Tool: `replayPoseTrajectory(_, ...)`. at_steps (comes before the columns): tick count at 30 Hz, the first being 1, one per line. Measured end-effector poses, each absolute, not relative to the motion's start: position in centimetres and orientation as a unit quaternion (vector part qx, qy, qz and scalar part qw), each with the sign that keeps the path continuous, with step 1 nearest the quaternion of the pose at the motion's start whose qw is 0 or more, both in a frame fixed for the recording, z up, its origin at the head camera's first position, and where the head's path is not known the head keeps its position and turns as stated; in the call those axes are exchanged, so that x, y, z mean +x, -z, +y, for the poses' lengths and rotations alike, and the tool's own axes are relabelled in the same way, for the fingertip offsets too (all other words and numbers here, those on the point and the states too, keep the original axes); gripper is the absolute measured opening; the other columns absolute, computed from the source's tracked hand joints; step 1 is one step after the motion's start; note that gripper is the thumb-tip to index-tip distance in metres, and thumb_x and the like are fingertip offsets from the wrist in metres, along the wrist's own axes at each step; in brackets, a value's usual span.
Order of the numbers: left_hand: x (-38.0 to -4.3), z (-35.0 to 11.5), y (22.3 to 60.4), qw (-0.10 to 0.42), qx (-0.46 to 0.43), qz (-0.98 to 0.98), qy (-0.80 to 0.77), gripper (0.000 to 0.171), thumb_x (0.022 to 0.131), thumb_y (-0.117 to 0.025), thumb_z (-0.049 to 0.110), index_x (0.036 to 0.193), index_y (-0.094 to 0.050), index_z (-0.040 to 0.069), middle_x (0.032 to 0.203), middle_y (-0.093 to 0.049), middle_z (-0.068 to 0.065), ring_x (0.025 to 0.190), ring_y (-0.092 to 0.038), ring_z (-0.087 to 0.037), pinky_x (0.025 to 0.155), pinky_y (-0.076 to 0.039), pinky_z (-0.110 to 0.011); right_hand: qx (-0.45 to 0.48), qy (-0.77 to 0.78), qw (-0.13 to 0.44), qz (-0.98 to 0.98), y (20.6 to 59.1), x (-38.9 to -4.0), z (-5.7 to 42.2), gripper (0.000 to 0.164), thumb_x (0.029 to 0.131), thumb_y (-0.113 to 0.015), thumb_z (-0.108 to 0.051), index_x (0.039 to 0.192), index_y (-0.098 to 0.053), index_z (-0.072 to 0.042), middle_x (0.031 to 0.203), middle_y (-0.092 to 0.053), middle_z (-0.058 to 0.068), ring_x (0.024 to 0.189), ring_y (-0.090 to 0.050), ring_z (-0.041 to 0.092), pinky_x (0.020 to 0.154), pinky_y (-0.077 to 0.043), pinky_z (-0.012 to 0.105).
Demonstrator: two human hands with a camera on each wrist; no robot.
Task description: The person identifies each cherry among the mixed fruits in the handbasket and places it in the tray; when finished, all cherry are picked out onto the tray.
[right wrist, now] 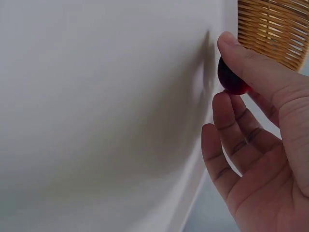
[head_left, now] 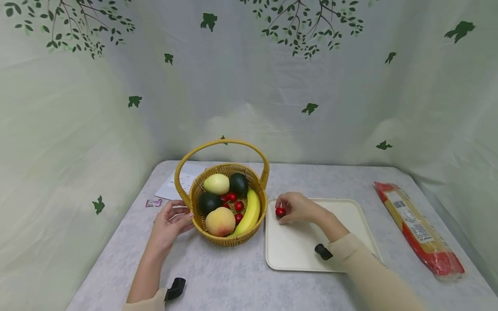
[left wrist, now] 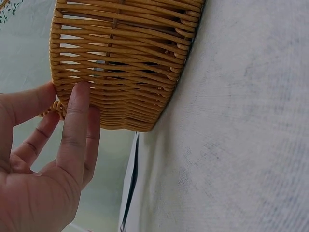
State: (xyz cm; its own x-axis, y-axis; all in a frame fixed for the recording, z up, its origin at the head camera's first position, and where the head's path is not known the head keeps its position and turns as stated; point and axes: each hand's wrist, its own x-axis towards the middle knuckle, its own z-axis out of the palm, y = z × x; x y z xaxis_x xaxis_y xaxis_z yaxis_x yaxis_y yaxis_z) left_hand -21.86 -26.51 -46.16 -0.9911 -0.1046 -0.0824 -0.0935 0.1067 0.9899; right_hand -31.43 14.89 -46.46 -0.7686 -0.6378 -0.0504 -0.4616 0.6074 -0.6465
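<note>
A yellow wicker basket (head_left: 227, 242) with a tall handle holds a peach (head_left: 220, 222), a banana (head_left: 250, 211), a pale green fruit (head_left: 216, 184), two dark green avocado-like fruits (head_left: 238, 184) and several red cherries (head_left: 239, 206). At its left side my left hand (head_left: 171, 222) holds the rim near the handle's foot; in the left wrist view the fingers (left wrist: 75, 128) lie against the woven wall. My right hand (head_left: 297, 210) pinches a red cherry (right wrist: 232, 79) between thumb and fingertips, over the left part of a cream tray (head_left: 311, 255).
Right of the tray lies a long red-and-yellow packet (head_left: 418, 229), apparently dry noodles. Behind the basket's left side is a white paper sheet (head_left: 175, 183), with a small pink wrapper (head_left: 153, 202) close by. A leaf-printed curtain (head_left: 249, 86) surrounds the table.
</note>
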Motion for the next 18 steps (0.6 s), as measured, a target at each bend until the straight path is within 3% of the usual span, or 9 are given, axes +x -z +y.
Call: replayPoseTrajectory(18,-21.77,-26.43,46.11,0.006,0.071,-0.738,0.671,0.047,0.101,-0.074,0.004,0.14,-0.048,0.002,0.116,-0.065,0.001,0.099,-0.073,-0.007,0.085,-0.069,-0.036,-0.298,0.312,0.146,0.89,46.93,-32.04,14.38,0.041,0.084,-0.094,-0.017,0.115,-0.069,-0.009,0.093,-0.067,0.004,0.082,-0.057,0.015,0.074,-0.05,0.025)
